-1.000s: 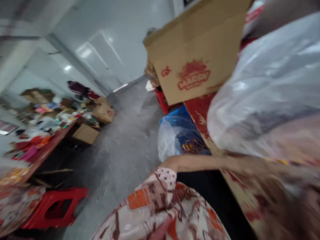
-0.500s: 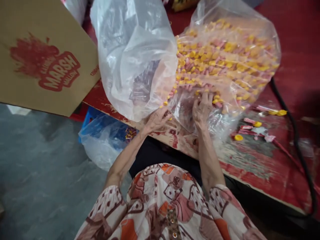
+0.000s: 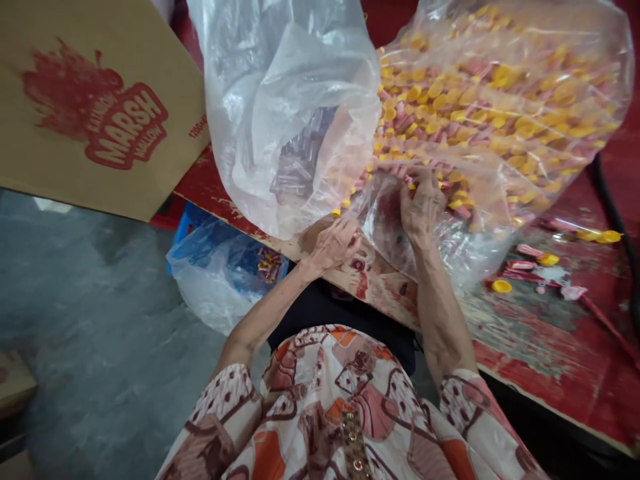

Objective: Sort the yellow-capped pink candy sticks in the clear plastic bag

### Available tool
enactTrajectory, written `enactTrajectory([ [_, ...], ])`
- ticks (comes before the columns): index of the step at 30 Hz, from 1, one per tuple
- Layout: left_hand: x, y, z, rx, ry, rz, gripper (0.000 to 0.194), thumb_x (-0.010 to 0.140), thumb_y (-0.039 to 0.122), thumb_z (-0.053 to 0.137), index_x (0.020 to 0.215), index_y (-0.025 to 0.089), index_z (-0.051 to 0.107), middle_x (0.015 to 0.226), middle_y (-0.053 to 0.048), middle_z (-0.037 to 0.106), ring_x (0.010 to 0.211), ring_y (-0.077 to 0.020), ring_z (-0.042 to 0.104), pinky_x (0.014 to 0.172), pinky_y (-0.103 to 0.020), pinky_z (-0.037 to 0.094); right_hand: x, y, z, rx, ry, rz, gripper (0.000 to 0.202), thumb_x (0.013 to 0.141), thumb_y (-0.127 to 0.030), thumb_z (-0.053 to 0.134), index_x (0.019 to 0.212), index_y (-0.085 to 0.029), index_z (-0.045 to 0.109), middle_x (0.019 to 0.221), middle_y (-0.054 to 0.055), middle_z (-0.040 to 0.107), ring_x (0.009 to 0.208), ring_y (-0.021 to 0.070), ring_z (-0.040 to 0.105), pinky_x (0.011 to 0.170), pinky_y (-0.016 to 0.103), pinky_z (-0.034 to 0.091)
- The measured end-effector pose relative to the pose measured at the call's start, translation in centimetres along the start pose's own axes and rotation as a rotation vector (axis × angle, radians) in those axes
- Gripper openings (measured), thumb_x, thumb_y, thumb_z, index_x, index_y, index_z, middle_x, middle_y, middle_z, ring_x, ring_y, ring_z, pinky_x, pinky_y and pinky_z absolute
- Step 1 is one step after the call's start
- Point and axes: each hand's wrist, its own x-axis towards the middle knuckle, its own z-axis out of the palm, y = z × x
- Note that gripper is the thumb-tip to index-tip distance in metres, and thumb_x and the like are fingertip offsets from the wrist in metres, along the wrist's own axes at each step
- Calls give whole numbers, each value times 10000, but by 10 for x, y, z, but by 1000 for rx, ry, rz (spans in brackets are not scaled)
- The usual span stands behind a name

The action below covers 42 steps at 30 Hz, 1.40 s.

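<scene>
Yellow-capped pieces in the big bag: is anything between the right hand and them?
Nothing visible. The right hand reaches into the open mouth of the clear bag, fingers on the yellow-capped pieces. The left hand rests at the table edge.

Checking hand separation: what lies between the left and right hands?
In the head view, crinkled clear plastic of the candy bag over worn red table separates left hand and right hand.

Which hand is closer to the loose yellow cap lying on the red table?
Right. The right hand rests on the big bag of caps, just left of the loose yellow cap. The left hand is farther left.
</scene>
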Motion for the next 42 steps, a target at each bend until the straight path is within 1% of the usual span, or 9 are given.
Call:
enactTrajectory([
  [5, -17, 4, 3, -107, 79, 52, 103, 1072, 139, 644, 1042, 237, 640, 1143, -85, 757, 1028, -221, 771, 941, -344, 661, -48, -31, 9, 348, 59, -16, 182, 1142, -411, 549, 1219, -271, 636, 1165, 121, 737, 980, 310, 679, 995, 512, 616],
  [9, -27, -3, -9, -132, 77, 18, 173, 1007, 114, 638, 1077, 265, 686, 1093, -51, 768, 958, -220, 779, 896, -359, 676, -75, -37, 28, 292, -30, -87, 159, 1150, -381, 559, 1160, -269, 672, 1161, 118, 702, 1029, 317, 697, 993, 496, 634],
  [14, 6, -53, -57, 22, 278, -277, 311, 1028, 108, 623, 1283, 256, 725, 1273, -87, 798, 1131, -274, 783, 1026, -426, 667, -78, -21, 38, 306, -57, -162, 205, 1144, -301, 548, 1230, -272, 733, 1247, 119, 669, 1086, 309, 721, 974, 464, 651],
  [18, 36, -100, -81, 216, 196, -455, 248, 1095, 170, 638, 1323, 226, 717, 1442, -150, 750, 1334, -343, 724, 1189, -525, 596, -78, -16, 37, 303, -52, -179, 271, 1136, -264, 553, 1299, -294, 767, 1296, 117, 669, 1150, 309, 719, 992, 455, 663],
  [22, 45, -127, -87, 267, 74, -509, 288, 1047, 148, 672, 1315, 229, 735, 1487, -180, 715, 1352, -390, 717, 1234, -607, 552, -79, -20, 35, 317, -26, -187, 316, 1149, -264, 548, 1385, -288, 758, 1295, 123, 694, 1159, 310, 728, 1013, 458, 662],
  [26, 43, -138, -97, 133, 124, -444, 249, 998, 181, 732, 1229, 273, 751, 1314, -122, 783, 1273, -374, 752, 1195, -575, 602, -79, -22, 32, 358, 62, -168, 301, 1199, -337, 542, 1454, -285, 694, 1260, 110, 730, 1031, 278, 727, 967, 430, 656],
  [32, 34, -122, -108, -129, 206, -417, 211, 1035, 330, 748, 1231, 256, 769, 1132, -43, 816, 1089, -250, 781, 1008, -394, 672, -76, -26, 25, 323, -19, -127, 227, 1194, -401, 563, 1184, -262, 742, 1161, 110, 755, 1022, 283, 722, 936, 408, 625],
  [36, 27, -87, -103, -248, 50, -259, 285, 1028, 373, 787, 1290, 268, 826, 1082, -25, 825, 965, -214, 777, 935, -360, 664, -74, -38, 13, 621, -22, 14, 305, 1171, -533, 620, 1230, -278, 776, 1158, 60, 789, 953, 240, 728, 933, 396, 645],
  [42, 21, -44, -93, -270, -227, -97, 324, 996, 365, 811, 1296, 264, 880, 1126, -33, 866, 1005, -209, 780, 941, -330, 634, -71, -49, -10, 940, -388, 27, 435, 1032, -685, 781, 1076, -256, 836, 991, 24, 807, 894, 232, 733, 847, 371, 633],
])
